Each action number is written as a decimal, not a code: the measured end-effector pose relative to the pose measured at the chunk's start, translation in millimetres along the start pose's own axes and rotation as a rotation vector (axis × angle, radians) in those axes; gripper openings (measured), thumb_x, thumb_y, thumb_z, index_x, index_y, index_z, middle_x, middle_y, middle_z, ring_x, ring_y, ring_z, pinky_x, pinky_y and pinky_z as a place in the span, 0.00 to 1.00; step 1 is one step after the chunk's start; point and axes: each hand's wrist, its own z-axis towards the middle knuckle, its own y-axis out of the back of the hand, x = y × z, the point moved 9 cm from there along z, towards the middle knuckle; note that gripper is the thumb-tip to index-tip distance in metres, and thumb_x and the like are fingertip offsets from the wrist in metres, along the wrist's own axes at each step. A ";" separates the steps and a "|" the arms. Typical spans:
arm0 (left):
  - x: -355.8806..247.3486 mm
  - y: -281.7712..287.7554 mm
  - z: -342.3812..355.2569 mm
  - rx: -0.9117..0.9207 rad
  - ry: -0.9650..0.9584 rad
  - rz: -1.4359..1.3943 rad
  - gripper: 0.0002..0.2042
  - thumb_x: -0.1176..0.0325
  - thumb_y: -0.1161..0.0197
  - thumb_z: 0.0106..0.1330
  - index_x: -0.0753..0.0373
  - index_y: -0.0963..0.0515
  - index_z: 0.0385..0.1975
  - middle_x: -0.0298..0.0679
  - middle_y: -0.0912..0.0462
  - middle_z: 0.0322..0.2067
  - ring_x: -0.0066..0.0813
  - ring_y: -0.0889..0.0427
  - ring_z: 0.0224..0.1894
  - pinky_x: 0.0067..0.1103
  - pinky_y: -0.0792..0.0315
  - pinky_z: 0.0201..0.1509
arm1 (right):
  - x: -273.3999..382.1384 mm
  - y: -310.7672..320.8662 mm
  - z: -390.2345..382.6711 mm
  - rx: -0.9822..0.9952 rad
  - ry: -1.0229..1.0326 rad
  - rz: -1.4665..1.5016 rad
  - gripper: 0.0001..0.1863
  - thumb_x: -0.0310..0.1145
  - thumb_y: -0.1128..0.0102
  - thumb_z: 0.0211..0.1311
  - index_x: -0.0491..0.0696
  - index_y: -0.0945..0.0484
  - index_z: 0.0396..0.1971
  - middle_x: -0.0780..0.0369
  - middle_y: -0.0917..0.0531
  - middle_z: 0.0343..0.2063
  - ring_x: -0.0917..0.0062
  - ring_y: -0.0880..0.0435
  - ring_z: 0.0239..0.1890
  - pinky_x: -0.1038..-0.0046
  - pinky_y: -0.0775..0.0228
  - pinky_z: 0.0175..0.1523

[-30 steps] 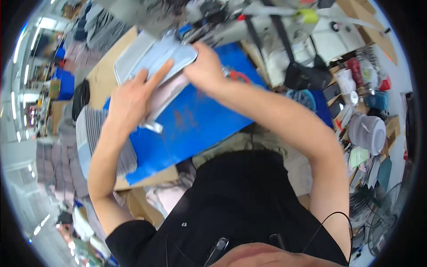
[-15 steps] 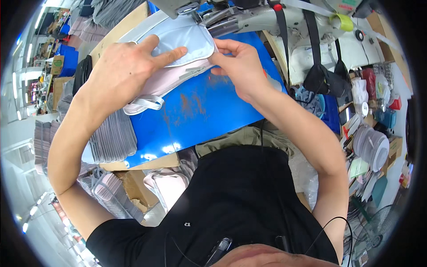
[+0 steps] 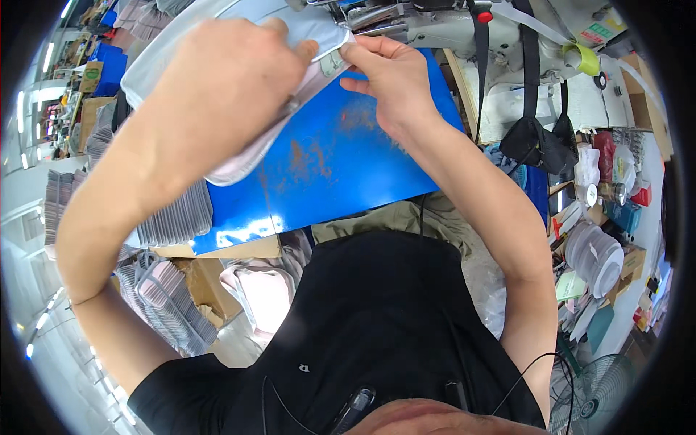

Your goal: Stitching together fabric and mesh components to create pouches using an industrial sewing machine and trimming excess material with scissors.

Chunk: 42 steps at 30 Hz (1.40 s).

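A light-blue and pink fabric piece [image 3: 156, 61] with rounded corners lies under my hands at the sewing machine [image 3: 449, 29]. My left hand [image 3: 225, 87] is over its middle with the fingers bent onto the cloth; part of the grip is hidden behind the hand. Thumb and fingers of my right hand [image 3: 391, 76] pinch the right corner of the piece, close to the machine's presser area. A small pale label shows on the pink side just below that corner. The pink lower edge hangs over the blue work surface [image 3: 326, 174].
Stacks of grey fabric pieces [image 3: 177, 217] stand at the left, beside and below the blue surface. A cardboard box [image 3: 210, 286] and more pink pieces [image 3: 261, 290] are below. Black straps with a pouch [image 3: 533, 134] hang at the right. Clutter and a fan [image 3: 591, 399] are farther right.
The fabric piece has shifted and swung, its left part now farther left and lifted. My left hand has risen and its fingers have curled in. The right hand keeps its pinch at the corner.
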 end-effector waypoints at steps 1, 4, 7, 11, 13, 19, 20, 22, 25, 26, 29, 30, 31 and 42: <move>-8.3 2.2 0.9 -0.024 -0.015 -0.021 0.28 0.73 0.32 0.55 0.54 0.21 0.61 0.43 0.19 0.36 0.39 0.14 0.31 0.28 0.21 0.34 | 0.5 1.8 0.4 -0.012 0.011 -0.005 0.10 0.26 0.31 0.60 0.39 0.15 0.41 0.61 0.12 0.35 0.79 0.13 0.36 0.74 0.18 0.38; -26.1 -3.9 3.4 0.009 0.084 -0.038 0.27 0.73 0.36 0.56 0.65 0.24 0.60 0.44 0.18 0.35 0.42 0.14 0.29 0.31 0.21 0.32 | 0.7 0.8 0.1 0.019 0.044 0.079 0.10 0.25 0.31 0.60 0.38 0.15 0.41 0.61 0.12 0.34 0.80 0.13 0.35 0.74 0.18 0.38; -39.1 -3.2 8.8 -0.082 0.155 -0.090 0.13 0.73 0.36 0.59 0.72 0.21 0.43 0.43 0.16 0.28 0.34 0.12 0.29 0.24 0.21 0.28 | -0.4 3.3 -1.1 0.044 0.064 0.082 0.10 0.24 0.32 0.60 0.38 0.15 0.42 0.61 0.13 0.33 0.81 0.14 0.34 0.75 0.19 0.38; -46.4 -6.9 11.2 -0.128 0.219 -0.162 0.18 0.74 0.36 0.58 0.75 0.22 0.49 0.43 0.16 0.28 0.35 0.12 0.28 0.25 0.21 0.27 | -0.6 5.7 0.5 0.072 0.108 0.063 0.11 0.24 0.31 0.60 0.37 0.15 0.42 0.62 0.13 0.33 0.82 0.15 0.33 0.78 0.21 0.38; -50.0 -9.2 12.1 -0.126 0.227 -0.179 0.19 0.73 0.36 0.59 0.76 0.22 0.49 0.43 0.16 0.28 0.35 0.12 0.28 0.26 0.21 0.27 | -0.5 8.2 0.9 0.058 0.139 0.043 0.12 0.25 0.30 0.60 0.37 0.15 0.42 0.62 0.13 0.33 0.83 0.16 0.32 0.81 0.22 0.38; -53.5 -16.8 25.5 -0.136 0.293 -0.236 0.16 0.74 0.37 0.60 0.76 0.22 0.46 0.45 0.16 0.27 0.38 0.12 0.27 0.26 0.21 0.26 | -2.7 7.1 -2.6 0.108 0.178 0.080 0.14 0.27 0.29 0.62 0.36 0.17 0.45 0.62 0.13 0.34 0.84 0.16 0.35 0.82 0.22 0.40; -51.9 -19.2 28.7 -0.146 0.316 -0.279 0.15 0.75 0.38 0.60 0.76 0.22 0.45 0.46 0.16 0.27 0.39 0.12 0.27 0.27 0.21 0.26 | -5.2 9.4 -1.6 0.086 0.151 0.074 0.14 0.27 0.29 0.62 0.36 0.17 0.45 0.62 0.13 0.34 0.84 0.16 0.35 0.82 0.22 0.40; -47.9 -25.6 33.3 -0.157 0.373 -0.332 0.16 0.74 0.39 0.60 0.73 0.23 0.48 0.48 0.15 0.28 0.45 0.13 0.28 0.32 0.21 0.29 | 0.8 7.6 -2.9 0.128 0.209 0.029 0.14 0.27 0.28 0.60 0.39 0.16 0.45 0.61 0.13 0.37 0.81 0.15 0.38 0.78 0.21 0.43; -37.3 -36.0 32.0 -0.195 0.456 -0.441 0.19 0.73 0.41 0.62 0.70 0.25 0.53 0.53 0.15 0.29 0.52 0.14 0.32 0.39 0.21 0.34 | 22.3 8.7 -16.4 0.103 0.439 -0.424 0.20 0.26 0.28 0.54 0.44 0.17 0.49 0.59 0.15 0.42 0.72 0.14 0.42 0.69 0.20 0.46; -33.2 -39.5 29.1 -0.216 0.476 -0.505 0.20 0.73 0.41 0.62 0.69 0.27 0.55 0.55 0.15 0.30 0.55 0.14 0.34 0.40 0.21 0.37 | 28.6 10.2 -27.0 0.129 0.500 -0.393 0.20 0.26 0.28 0.54 0.44 0.17 0.49 0.59 0.15 0.42 0.72 0.14 0.42 0.69 0.20 0.46; -23.6 -49.5 19.0 -0.297 0.507 -0.719 0.23 0.72 0.41 0.62 0.67 0.29 0.60 0.59 0.16 0.31 0.59 0.15 0.38 0.41 0.22 0.40 | 37.1 12.1 -65.7 0.096 0.636 -0.881 0.27 0.27 0.28 0.48 0.48 0.19 0.53 0.58 0.20 0.45 0.63 0.16 0.46 0.62 0.20 0.47; -23.5 -53.2 15.8 -0.307 0.500 -0.786 0.27 0.72 0.40 0.62 0.65 0.31 0.64 0.57 0.17 0.32 0.54 0.15 0.36 0.39 0.22 0.41 | 34.9 12.8 -76.5 0.098 0.623 -1.007 0.28 0.28 0.29 0.48 0.49 0.20 0.55 0.58 0.21 0.45 0.62 0.17 0.47 0.61 0.21 0.46; -26.6 -48.8 10.7 -0.387 0.464 -0.781 0.27 0.72 0.40 0.62 0.65 0.31 0.64 0.57 0.17 0.32 0.54 0.15 0.36 0.39 0.22 0.41 | 35.7 11.0 -86.8 0.095 0.662 -1.137 0.30 0.29 0.30 0.48 0.49 0.21 0.56 0.59 0.22 0.44 0.62 0.17 0.47 0.61 0.21 0.45; -85.0 -54.7 -50.0 -0.933 0.590 -0.738 0.14 0.79 0.28 0.49 0.65 0.21 0.37 0.48 0.20 0.58 0.40 0.15 0.46 0.28 0.20 0.46 | 43.2 21.2 -79.6 0.013 0.668 -0.947 0.18 0.30 0.31 0.55 0.49 0.15 0.48 0.62 0.21 0.39 0.74 0.18 0.38 0.72 0.24 0.43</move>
